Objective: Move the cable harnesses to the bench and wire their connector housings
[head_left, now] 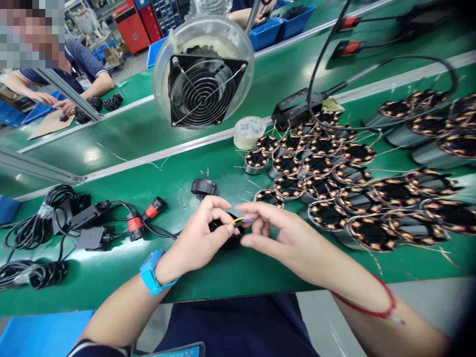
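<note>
My left hand [203,233] is closed, pinching thin wires [238,221] between thumb and forefinger; one is yellow-green. Under those fingers sits a black part [215,226], mostly hidden by the hand. My right hand [273,230] is just to the right, its thumb and forefinger spread apart and the other fingers curled. The wires run towards its middle fingers, where any contact is hard to make out. Just beyond my left hand, a round black part [204,187] with short coloured wires on top rests on the green bench [122,270].
Several copper-wound stators [327,186] crowd the right side. A tape roll [250,133] and a black tool [297,106] with a cable lie behind. Coiled black cables [55,223] with red-black connectors [136,225] lie left. A fan [206,91] hangs ahead; a co-worker sits across.
</note>
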`<state>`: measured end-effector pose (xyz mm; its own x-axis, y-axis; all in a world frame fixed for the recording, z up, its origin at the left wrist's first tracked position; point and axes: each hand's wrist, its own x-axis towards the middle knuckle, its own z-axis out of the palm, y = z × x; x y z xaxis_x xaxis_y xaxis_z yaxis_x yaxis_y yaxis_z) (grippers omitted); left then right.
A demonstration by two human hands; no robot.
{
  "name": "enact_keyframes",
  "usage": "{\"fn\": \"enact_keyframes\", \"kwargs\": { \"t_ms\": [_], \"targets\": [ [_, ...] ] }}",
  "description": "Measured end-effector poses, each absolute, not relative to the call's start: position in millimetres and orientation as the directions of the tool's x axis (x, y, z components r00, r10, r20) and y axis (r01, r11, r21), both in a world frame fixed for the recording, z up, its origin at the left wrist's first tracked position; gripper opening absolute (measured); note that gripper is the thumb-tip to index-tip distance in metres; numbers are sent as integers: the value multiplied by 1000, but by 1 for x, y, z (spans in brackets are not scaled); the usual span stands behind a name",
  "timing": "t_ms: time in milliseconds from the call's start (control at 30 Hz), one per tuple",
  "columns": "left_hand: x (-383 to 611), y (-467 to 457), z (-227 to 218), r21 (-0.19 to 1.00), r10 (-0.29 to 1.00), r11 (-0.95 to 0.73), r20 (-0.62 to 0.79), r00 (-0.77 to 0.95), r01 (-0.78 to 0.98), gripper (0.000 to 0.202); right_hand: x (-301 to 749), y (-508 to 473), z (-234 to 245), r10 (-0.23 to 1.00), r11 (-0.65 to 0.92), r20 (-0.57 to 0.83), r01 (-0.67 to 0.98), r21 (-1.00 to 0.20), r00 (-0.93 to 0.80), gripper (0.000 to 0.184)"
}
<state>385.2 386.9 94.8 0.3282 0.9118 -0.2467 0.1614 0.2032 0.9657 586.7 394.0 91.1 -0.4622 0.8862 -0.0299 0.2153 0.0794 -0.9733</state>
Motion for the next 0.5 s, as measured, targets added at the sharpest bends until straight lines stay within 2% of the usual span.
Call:
{"fn": "enact_keyframes", "kwargs": {
  "t_ms": [33,67,133,167,200,233,267,300,367,400,500],
  "targets": [
    [386,388,96,961,903,212,-261,342,175,24,604,397,94,906,95,-2,208,-974,-424,42],
    [387,389,96,956,894,218,-276,353,198,22,626,402,98,944,133,59,212,-968,-323,50],
    [389,390,95,938,881,226,-312,356,264,20,685,421,109,976,155,200,380,-912,82,38],
    [389,390,93,926,878,234,-332,345,297,20,720,433,115,900,129,298,457,-880,319,36],
    [389,390,90,911,875,246,-356,329,330,22,759,445,122,797,22,317,499,-866,515,39],
    [389,391,86,899,875,256,-372,311,356,24,798,456,129,698,-166,264,509,-844,665,41],
    [388,393,80,890,877,265,-383,292,371,28,836,465,135,606,-370,227,522,-768,763,43],
    [388,394,75,884,881,275,-389,268,377,33,872,472,140,537,-447,276,546,-709,797,42],
    [389,398,67,875,890,306,-403,213,376,44,929,481,145,509,-560,256,542,-627,822,27],
    [389,400,64,864,884,328,-423,200,383,49,950,484,143,517,-589,244,548,-595,820,21],
    [392,403,62,822,859,384,-485,162,421,59,984,492,129,607,-596,187,598,-536,772,22]
  ]
}}
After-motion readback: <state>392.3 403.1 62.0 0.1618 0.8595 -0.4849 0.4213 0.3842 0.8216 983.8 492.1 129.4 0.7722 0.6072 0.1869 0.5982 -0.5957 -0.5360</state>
